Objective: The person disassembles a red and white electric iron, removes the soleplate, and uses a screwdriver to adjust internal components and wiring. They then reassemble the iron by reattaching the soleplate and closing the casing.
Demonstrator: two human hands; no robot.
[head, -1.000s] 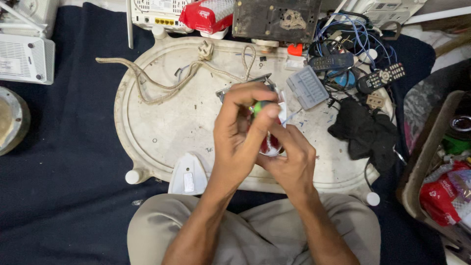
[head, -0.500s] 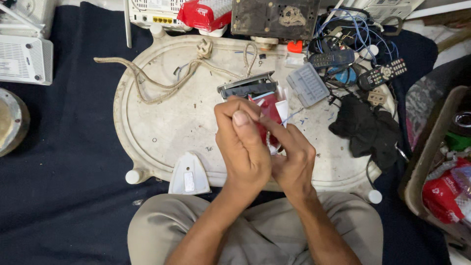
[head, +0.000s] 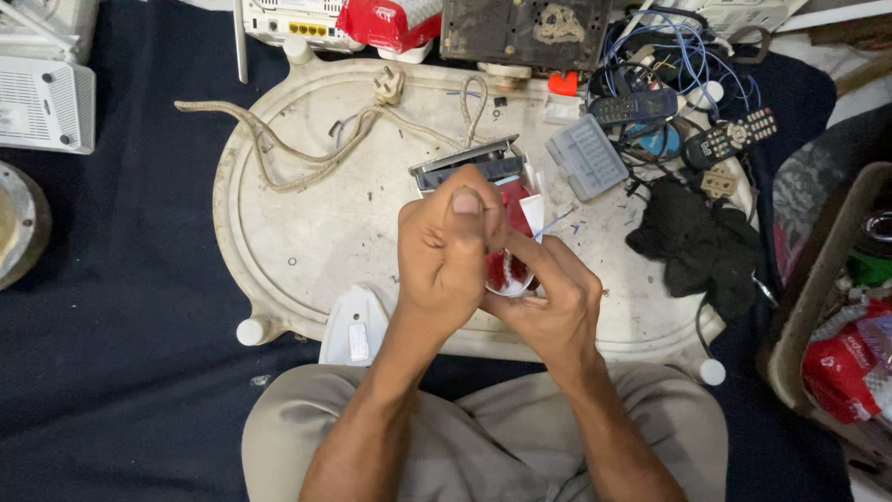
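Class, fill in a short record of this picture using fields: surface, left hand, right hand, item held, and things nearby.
surface: cream oval tray on dark cloth
left hand: closed in a fist over the item
right hand: cradles the item from below
item held: small red and white part, mostly hidden
nearby: braided cord, grey metal piece, grey block, remote controls, black cloth

both hands [head: 492,270] around red part [head: 509,265]

- A dark blue cloth [head: 121,325] covers the floor.
- A white oval tray [head: 307,232] lies on it, grimy and scuffed.
- A white box [head: 42,102] sits at the left edge.
- A basket [head: 818,307], perhaps cardboard, stands at right.
- Light is even and flat.
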